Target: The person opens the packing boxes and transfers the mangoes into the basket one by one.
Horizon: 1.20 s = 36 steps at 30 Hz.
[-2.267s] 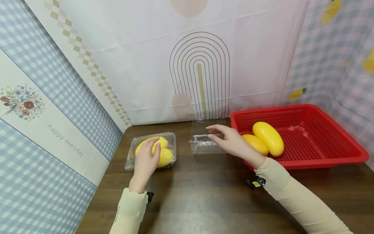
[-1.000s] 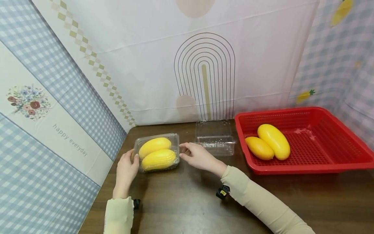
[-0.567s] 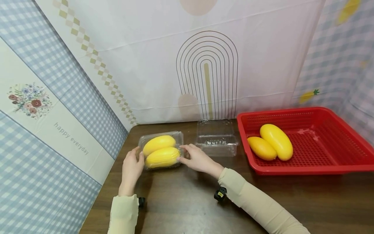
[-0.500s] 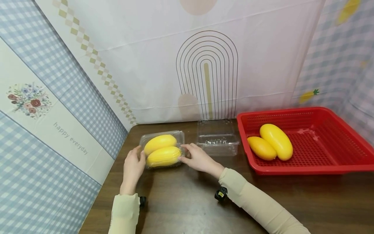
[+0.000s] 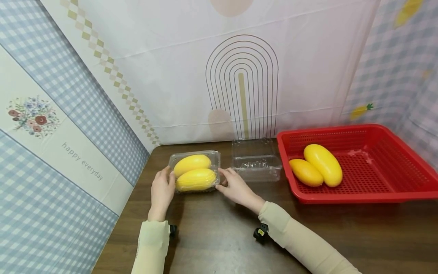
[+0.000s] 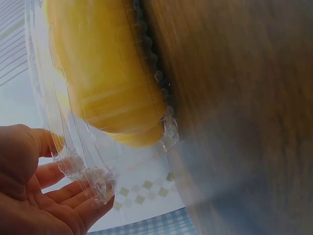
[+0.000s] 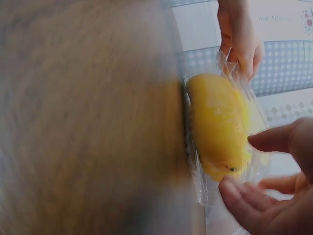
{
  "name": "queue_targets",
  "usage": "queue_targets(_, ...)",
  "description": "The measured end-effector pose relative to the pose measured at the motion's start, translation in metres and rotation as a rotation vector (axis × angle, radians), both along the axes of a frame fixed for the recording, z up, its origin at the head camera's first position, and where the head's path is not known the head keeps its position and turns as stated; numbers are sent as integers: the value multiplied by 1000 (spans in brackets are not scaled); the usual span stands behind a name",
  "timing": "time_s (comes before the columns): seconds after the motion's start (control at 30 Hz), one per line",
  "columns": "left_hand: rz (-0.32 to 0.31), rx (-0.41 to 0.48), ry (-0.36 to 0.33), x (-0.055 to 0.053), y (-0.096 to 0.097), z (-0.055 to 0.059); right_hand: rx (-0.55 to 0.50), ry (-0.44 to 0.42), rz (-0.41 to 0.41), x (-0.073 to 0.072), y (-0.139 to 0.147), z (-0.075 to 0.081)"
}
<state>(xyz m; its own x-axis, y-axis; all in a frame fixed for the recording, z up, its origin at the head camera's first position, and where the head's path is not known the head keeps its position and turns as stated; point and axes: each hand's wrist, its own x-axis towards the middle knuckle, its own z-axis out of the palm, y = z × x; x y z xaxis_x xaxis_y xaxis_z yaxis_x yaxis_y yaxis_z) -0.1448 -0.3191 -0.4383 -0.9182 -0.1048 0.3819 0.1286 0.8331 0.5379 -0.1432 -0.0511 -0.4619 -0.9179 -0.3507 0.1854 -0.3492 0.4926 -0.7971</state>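
Note:
A clear plastic clamshell box [image 5: 215, 156] with its lid down over two yellow mangoes [image 5: 192, 164] is on the dark wooden table, left of the middle. My left hand [image 5: 162, 192] grips its left end; in the left wrist view the thumb and fingers bend around the clear rim. At the right end, my right hand [image 5: 237, 187] holds the box between thumb and fingers. The right wrist view shows those fingertips close against the plastic, with a mango [image 7: 217, 122] behind it. The far side of the box is hidden.
To the right, a second clear clamshell box [image 5: 258, 173] stands with its lid [image 5: 253, 148] raised at the back. Beside it is a red perforated basket [image 5: 342, 198] holding two more mangoes [image 5: 323, 165]. A printed cloth [image 5: 171, 87] hangs along the table's back edge.
My left hand has gone from the top of the filled box to its left end; my right hand came from the second box to the right end. The filled box has since shifted slightly right.

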Motion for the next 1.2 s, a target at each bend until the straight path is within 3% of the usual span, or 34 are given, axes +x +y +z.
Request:
queue_targets(0.13, -3, 13, -9, 1, -2, 0, 1, -39, -36, 2, -2, -4)
queue_targets(0.27, -4, 13, -16, 1, -3, 0, -71, -110, -49, -1, -4, -12)
queue_targets(0.67, -5, 17, -15, 1, -1, 0, -494, -450, -27, -4, -6, -24)
queue_targets(1.2, -3, 8, -30, 0, 1, -2, -577, -544, 96, -12, -7, -31)
